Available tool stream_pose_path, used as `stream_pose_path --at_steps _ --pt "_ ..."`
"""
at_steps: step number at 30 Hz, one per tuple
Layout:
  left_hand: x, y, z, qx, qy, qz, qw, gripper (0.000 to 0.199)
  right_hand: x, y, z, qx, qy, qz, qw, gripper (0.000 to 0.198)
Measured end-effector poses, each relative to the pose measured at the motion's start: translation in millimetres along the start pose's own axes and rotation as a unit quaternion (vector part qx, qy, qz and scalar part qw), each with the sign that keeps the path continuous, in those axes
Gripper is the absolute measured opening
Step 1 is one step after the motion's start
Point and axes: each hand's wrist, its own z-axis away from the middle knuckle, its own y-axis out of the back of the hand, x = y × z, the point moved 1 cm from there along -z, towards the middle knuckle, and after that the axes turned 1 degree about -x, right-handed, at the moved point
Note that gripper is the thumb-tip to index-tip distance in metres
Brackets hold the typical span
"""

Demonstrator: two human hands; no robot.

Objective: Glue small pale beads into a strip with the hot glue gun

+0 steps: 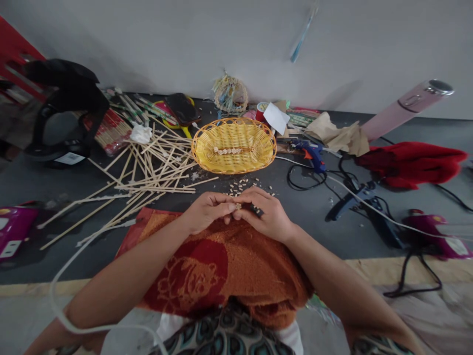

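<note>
My left hand (211, 213) and my right hand (266, 214) meet in front of me over an orange and red towel (177, 276). Fingertips of both pinch a small, pale cluster of wooden bits (238, 206), mostly hidden by the fingers. A dark band or piece (256, 211) shows against the fingers of my right hand; I cannot tell what it is. Just beyond the hands, short cut wooden pieces (239, 185) lie scattered on the dark table (207, 185). Behind them stands a yellow wicker basket (236, 163) with a strip of joined pale bits (232, 151) in it.
Long thin sticks (155, 167) are heaped at the left, near a black headset-like object (66, 113). On the right are a blue glue gun (310, 154) with cords, blue-handled pliers (349, 199), a red cloth (414, 162) and a pink flask (406, 111). A white cable crosses my left forearm.
</note>
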Motion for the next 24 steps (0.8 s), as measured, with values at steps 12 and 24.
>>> stream_pose_path --at_steps 12,24 --pt "2.5 -1.3 0.0 -0.002 -0.010 0.034 0.999 0.026 -1.9 1.8 -1.4 0.028 -0.015 0.011 0.999 0.013" --pt "0.0 0.6 0.3 0.007 -0.014 0.043 0.999 0.021 -2.1 2.8 -1.6 -0.005 0.008 -0.017 1.000 0.026"
